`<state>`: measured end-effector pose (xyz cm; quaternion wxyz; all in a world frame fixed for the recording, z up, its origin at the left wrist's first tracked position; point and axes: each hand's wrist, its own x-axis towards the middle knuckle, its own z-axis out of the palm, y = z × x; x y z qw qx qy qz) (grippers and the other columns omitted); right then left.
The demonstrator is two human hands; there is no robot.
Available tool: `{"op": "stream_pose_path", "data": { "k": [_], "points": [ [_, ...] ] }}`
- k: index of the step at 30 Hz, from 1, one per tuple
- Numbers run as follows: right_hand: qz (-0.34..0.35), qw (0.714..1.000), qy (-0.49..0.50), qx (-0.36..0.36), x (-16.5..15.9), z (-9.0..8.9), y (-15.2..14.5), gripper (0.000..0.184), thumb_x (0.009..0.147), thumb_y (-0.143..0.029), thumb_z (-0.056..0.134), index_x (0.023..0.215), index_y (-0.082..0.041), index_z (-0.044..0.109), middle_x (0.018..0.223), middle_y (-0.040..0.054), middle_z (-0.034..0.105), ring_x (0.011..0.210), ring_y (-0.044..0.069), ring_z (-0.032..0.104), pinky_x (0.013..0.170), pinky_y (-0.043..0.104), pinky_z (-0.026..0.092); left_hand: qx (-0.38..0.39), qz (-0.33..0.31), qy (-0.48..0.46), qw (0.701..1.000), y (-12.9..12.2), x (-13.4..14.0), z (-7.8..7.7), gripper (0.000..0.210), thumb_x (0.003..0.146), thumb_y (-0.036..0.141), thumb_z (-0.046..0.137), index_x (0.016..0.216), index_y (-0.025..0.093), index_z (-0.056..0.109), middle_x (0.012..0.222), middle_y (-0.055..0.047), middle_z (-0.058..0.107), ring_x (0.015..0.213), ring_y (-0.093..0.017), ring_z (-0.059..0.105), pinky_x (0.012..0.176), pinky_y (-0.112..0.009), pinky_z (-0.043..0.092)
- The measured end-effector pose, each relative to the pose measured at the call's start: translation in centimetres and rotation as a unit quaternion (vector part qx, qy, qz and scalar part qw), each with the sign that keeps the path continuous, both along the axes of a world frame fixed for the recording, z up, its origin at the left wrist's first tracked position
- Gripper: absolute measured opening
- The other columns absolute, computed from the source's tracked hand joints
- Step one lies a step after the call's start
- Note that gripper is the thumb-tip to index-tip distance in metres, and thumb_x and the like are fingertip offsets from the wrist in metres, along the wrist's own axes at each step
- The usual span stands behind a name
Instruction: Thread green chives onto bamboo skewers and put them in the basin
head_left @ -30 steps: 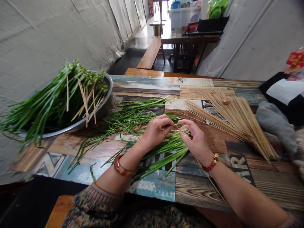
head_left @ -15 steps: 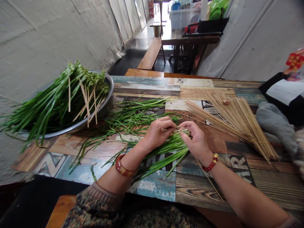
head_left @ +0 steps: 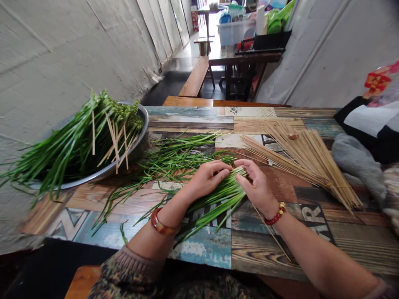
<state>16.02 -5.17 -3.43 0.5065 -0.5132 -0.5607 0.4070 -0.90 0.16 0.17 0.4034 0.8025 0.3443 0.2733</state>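
A small bunch of garlic chives (head_left: 220, 200) lies fanned out on the table, its pale cut ends gathered between my hands. My left hand (head_left: 208, 179) is closed over the upper side of the bunch near those ends. On the other side, my right hand (head_left: 254, 182) curls round the tips, thumb and fingers against the stalks. A thin bamboo skewer (head_left: 273, 237) slants from beneath my right hand toward the table's front edge; its upper part is hidden. Behind my left hand, loose chives (head_left: 183, 160) are strewn over the tabletop.
At the left, a metal bowl (head_left: 144, 128) is heaped with skewered chives (head_left: 77, 137). A fan of bamboo skewers (head_left: 314, 162) lies to the right, beside a grey cloth-like bundle (head_left: 355, 160). Beyond the patterned table (head_left: 199, 253) are a bench (head_left: 195, 77) and another table.
My left hand's fingers have flattened and spread along the stalks from a pinch at the ends. My right hand stays at the tips. The view has tilted slightly upward.
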Motion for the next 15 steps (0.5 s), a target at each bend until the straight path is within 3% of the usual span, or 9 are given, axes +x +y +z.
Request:
{"op": "stream_pose_path", "data": {
  "k": [3, 9, 12, 15],
  "points": [
    [0.009, 0.999, 0.036, -0.018, 0.1, 0.3, -0.1, 0.028, 0.087, -0.028, 0.052, 0.113, -0.021, 0.052, 0.090, 0.0034, 0.064, 0.075, 0.015, 0.060, 0.066, 0.027, 0.049, -0.026, 0.014, -0.004, 1.000, 0.0, 0.0, -0.2, 0.018, 0.086, 0.022, 0.055, 0.088, 0.014, 0.071, 0.086, -0.006, 0.072, 0.078, -0.015, 0.064, 0.073, -0.025, 0.047],
    [0.003, 0.998, 0.057, -0.040, 0.3, 0.4, 0.1, 0.033, 0.091, -0.040, 0.048, 0.115, -0.019, 0.055, 0.084, 0.0035, 0.064, 0.064, 0.014, 0.058, 0.054, 0.025, 0.049, -0.050, 0.142, -0.056, 0.987, 0.8, -0.9, -0.6, 0.011, 0.078, 0.022, 0.063, 0.077, 0.013, 0.069, 0.075, -0.003, 0.069, 0.069, -0.013, 0.059, 0.064, -0.022, 0.045],
    [0.030, 0.995, 0.056, -0.071, 0.4, -0.2, 0.4, 0.035, 0.087, -0.040, 0.054, 0.115, -0.018, 0.055, 0.085, 0.0038, 0.066, 0.053, 0.011, 0.056, 0.047, 0.025, 0.050, -0.104, 0.161, -0.084, 0.978, 1.0, -1.1, -0.9, 0.013, 0.075, 0.024, 0.066, 0.081, 0.013, 0.069, 0.075, -0.003, 0.067, 0.066, -0.012, 0.057, 0.060, -0.021, 0.044],
    [0.056, 0.995, 0.051, -0.069, 0.5, -0.8, 0.7, 0.035, 0.085, -0.034, 0.058, 0.115, -0.017, 0.056, 0.098, 0.0073, 0.068, 0.062, 0.014, 0.063, 0.050, 0.026, 0.053, -0.186, 0.160, -0.131, 0.961, 0.9, -1.0, -1.1, 0.019, 0.074, 0.028, 0.068, 0.085, 0.013, 0.068, 0.072, -0.002, 0.066, 0.063, -0.010, 0.056, 0.059, -0.021, 0.044]
  ]
}}
